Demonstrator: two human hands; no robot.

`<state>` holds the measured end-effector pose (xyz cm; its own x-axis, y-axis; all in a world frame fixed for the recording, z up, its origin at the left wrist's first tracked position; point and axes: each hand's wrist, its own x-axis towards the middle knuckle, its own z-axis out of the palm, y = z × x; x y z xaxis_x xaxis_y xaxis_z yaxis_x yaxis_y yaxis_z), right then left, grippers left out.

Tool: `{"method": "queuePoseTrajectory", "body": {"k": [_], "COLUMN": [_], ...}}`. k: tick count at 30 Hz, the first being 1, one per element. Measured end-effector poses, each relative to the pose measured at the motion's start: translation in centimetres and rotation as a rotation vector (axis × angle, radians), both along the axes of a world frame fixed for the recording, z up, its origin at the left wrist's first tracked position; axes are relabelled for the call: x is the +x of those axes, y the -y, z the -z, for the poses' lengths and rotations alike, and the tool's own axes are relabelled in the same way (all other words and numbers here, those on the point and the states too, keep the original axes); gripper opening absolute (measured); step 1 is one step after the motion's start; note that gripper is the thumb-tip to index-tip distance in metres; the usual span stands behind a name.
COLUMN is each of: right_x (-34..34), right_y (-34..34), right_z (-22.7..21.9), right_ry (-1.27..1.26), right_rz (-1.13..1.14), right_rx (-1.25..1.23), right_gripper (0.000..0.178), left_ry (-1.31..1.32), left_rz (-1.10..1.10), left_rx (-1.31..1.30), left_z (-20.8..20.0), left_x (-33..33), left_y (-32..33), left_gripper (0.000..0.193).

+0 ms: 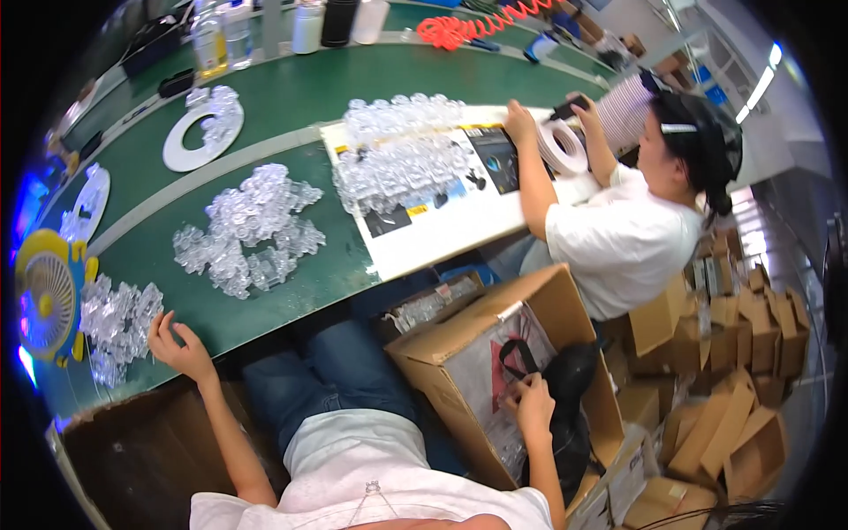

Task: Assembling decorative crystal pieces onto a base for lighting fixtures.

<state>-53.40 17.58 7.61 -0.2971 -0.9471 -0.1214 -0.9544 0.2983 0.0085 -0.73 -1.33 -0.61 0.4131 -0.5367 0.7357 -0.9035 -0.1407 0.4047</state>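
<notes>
My left hand is at the table's near edge, its fingers apart and nothing seen in them. Its fingertips reach the right side of a small pile of clear plastic parts. My right hand is over an open cardboard box beside my legs, fingertips pinched together. What they hold, if anything, is too small to make out. A black strap and a red patch show just beyond those fingers, over clear plastic in the box. A larger heap of clear plastic parts lies on the green table.
A yellow and blue fan stands at the left. Another cardboard box sits below my left arm. At the right, a co-worker handles a white roll by a white board bearing rows of clear parts. Several bottles stand behind.
</notes>
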Motion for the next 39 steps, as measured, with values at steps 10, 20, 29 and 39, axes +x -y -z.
{"method": "queuePoseTrajectory", "body": {"k": [10, 20, 29, 39], "right_x": [-3.0, -3.2, 1.4, 22.3], "right_y": [-1.7, 1.5, 12.7, 27.7], "right_z": [5.3, -1.4, -11.2, -6.1], "right_ry": [-0.208, 0.308, 1.082, 2.151], "right_rz": [-0.072, 0.017, -0.041, -0.102], "right_rx": [0.018, -0.145, -0.861, 0.452], "right_gripper": [0.022, 0.018, 0.015, 0.031], "left_ry": [-0.100, -0.092, -0.336, -0.860], "left_rz": [0.002, -0.022, 0.228, 1.134], "left_rx": [0.007, 0.012, -0.009, 0.142], "left_z": [-0.4, -0.6, -4.3, -11.7], "left_x": [-0.7, -0.9, -3.4, -9.2], "left_y": [-0.3, -0.4, -1.3, -1.8], "left_gripper": [0.017, 0.017, 0.024, 0.097]}}
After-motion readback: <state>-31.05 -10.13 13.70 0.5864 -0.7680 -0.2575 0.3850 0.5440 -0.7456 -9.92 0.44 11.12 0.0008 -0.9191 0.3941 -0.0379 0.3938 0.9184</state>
